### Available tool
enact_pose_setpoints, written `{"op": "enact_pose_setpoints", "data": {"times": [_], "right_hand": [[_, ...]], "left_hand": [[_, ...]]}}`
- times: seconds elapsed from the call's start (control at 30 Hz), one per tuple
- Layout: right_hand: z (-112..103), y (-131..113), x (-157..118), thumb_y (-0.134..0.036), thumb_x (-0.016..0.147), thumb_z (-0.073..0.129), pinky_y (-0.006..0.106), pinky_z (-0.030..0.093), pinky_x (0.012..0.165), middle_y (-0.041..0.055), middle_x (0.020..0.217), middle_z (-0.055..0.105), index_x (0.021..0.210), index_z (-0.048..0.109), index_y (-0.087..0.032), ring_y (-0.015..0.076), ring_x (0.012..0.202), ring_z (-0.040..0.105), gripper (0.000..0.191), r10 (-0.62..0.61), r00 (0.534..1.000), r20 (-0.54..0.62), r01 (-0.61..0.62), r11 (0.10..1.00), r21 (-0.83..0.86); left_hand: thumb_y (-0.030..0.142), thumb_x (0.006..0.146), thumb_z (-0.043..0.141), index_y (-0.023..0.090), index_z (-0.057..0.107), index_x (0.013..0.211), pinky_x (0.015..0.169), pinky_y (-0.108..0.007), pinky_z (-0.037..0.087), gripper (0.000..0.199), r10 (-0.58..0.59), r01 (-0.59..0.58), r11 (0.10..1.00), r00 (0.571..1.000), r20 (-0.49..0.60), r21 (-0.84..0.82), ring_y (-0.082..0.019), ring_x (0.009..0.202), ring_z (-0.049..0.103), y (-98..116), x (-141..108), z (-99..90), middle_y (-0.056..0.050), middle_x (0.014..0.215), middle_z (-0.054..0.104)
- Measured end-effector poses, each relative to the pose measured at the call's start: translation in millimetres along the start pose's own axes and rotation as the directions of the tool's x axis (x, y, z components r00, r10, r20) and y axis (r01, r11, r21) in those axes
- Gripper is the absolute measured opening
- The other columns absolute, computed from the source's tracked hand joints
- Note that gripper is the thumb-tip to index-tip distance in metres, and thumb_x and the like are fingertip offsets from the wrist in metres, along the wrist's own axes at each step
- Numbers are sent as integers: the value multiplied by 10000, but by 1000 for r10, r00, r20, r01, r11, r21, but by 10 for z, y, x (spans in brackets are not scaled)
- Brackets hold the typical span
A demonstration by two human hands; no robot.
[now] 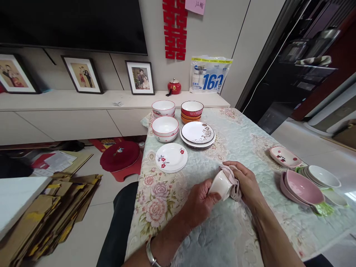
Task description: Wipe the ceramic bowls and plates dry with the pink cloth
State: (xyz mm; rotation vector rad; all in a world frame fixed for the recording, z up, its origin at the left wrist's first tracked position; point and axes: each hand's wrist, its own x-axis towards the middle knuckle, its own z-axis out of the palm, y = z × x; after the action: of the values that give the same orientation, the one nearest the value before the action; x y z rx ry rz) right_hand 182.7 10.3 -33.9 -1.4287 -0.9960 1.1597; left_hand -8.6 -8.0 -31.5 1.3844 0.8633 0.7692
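Above the front of the table, my left hand [200,202] grips a small white bowl [220,186] by its side, thumb across the outer wall. A pale pink cloth [236,188] is bunched in my right hand [246,181] and pressed against the bowl's far rim. Part of the bowl is hidden behind the cloth and fingers. Nearest beyond my hands are a small stack of white plates with red flowers [172,157] and a stack of larger plates with a brown flower pattern [198,132].
White red-rimmed bowls [165,127] and red and orange bowls [192,108] are stacked at the table's back. To the right lie a strawberry-patterned dish [285,156], pink bowls [304,186] and white bowls [325,176]. A red stool [120,155] and flattened cardboard [55,207] are on the floor left.
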Motion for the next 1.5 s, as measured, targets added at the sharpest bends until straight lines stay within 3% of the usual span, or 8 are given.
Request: {"op": "enact_pose_setpoints", "data": {"times": [0.17, 0.27, 0.43, 0.57, 0.83, 1.17, 1.33, 1.5], "right_hand": [[74, -186, -193, -335, 894, 575, 304, 465, 831, 43, 1035, 676, 997, 741, -266, 222, 986, 611, 208, -450, 870, 203, 491, 831, -262], [72, -307, -267, -271, 886, 577, 329, 453, 900, 46, 1071, 663, 1028, 738, -278, 235, 1049, 599, 215, -503, 790, 350, 601, 747, -283], [-66, -263, -200, -358, 815, 669, 241, 442, 516, 12, 799, 682, 1018, 721, -254, 141, 591, 593, 233, -129, 953, 274, 154, 985, -72], [-118, -202, -128, -314, 683, 769, 210, 399, 430, -11, 655, 671, 1019, 681, -225, 116, 463, 547, 358, 165, 961, 222, -213, 954, 212], [-57, -190, -50, -179, 524, 660, 250, 448, 467, 0, 649, 657, 833, 709, -199, 145, 509, 553, 314, 177, 984, 34, -172, 867, 467], [-97, -256, -171, -262, 607, 731, 235, 433, 482, 21, 734, 700, 944, 677, -206, 150, 549, 592, 345, 189, 972, 140, -222, 935, 276], [-7, -315, -296, -333, 783, 628, 252, 430, 504, 4, 746, 660, 1065, 680, -233, 151, 570, 582, 303, -63, 990, 126, 86, 979, -183], [260, -396, -496, -177, 793, 519, 438, 439, 934, 58, 1068, 660, 1058, 687, -262, 266, 1064, 592, 325, -526, 778, 343, 622, 566, -542]], "left_hand": [[349, 818, 595, 164, 595, 817, 641, -256, 332, 185, 36, -36, 999, 999, 14, -2, -136, 683, 387, 38, -21, 5, 29, 701, 482], [312, 839, 577, 166, 597, 832, 657, -254, 338, 148, 79, -79, 997, 996, 37, -3, -139, 715, 409, 73, -35, 9, 27, 739, 511], [263, 808, 590, 172, 550, 738, 628, -255, 307, 121, 56, -59, 995, 998, 41, 77, -125, 673, 392, 66, -26, -7, 43, 683, 466], [309, 797, 619, 172, 539, 766, 602, -257, 290, 161, 19, -19, 1000, 1000, 15, -1, -122, 660, 372, 3, 8, -23, 44, 676, 438], [381, 792, 692, 154, 566, 871, 707, -260, 334, 271, 103, -78, 943, 993, 62, -322, -131, 746, 400, -97, 47, 55, 26, 766, 478], [297, 829, 564, 203, 351, 638, 569, -266, 226, 301, 113, -118, 990, 991, 66, 80, -105, 599, 300, 35, -28, 35, 59, 605, 328], [280, 833, 560, 189, 438, 654, 593, -252, 275, 235, 99, -103, 991, 994, 50, 84, -108, 623, 340, 65, -33, 41, 56, 626, 381], [210, 826, 519, 171, 534, 680, 617, -249, 337, 152, 139, -139, 989, 990, 3, 54, -120, 636, 428, -22, -26, 51, 37, 649, 502]]}}
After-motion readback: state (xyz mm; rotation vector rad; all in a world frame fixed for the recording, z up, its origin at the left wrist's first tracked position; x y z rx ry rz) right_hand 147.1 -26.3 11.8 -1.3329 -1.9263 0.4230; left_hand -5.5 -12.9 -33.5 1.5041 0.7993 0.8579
